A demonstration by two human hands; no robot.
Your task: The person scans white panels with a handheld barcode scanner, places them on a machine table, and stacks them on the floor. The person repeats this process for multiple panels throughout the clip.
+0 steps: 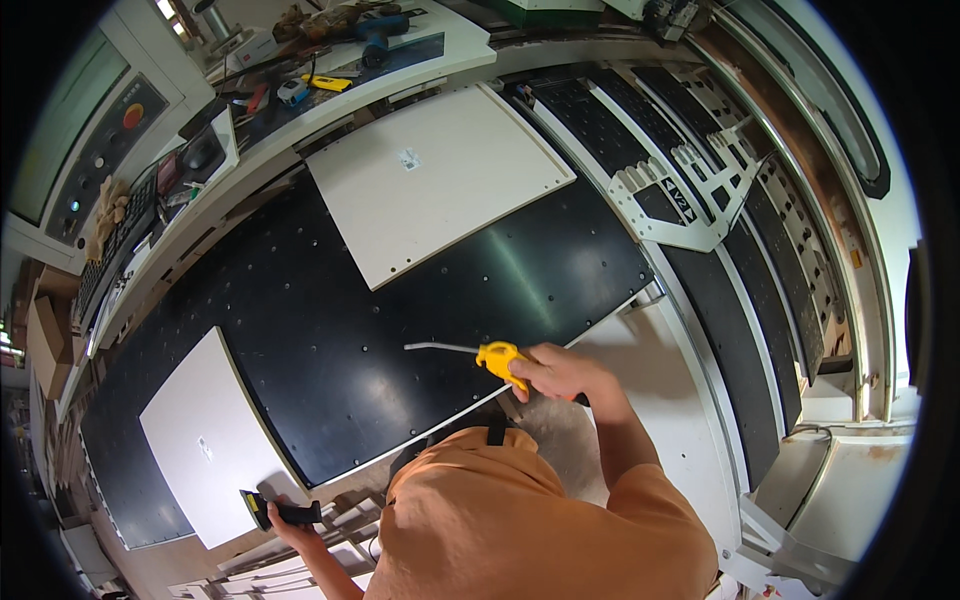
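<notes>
Well, black tabletop [310,330] beneath yellow air gun [502,362]; cluttered bench [458,35] beyond.

Black arrowed sign [678,200] on white bracket [690,236]. Stickers [409,158] on two white panels [450,205]: too small to read.

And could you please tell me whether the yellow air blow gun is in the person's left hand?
No, the right hand grips the yellow air blow gun, while the left hand holds a black handheld scanner.
</notes>
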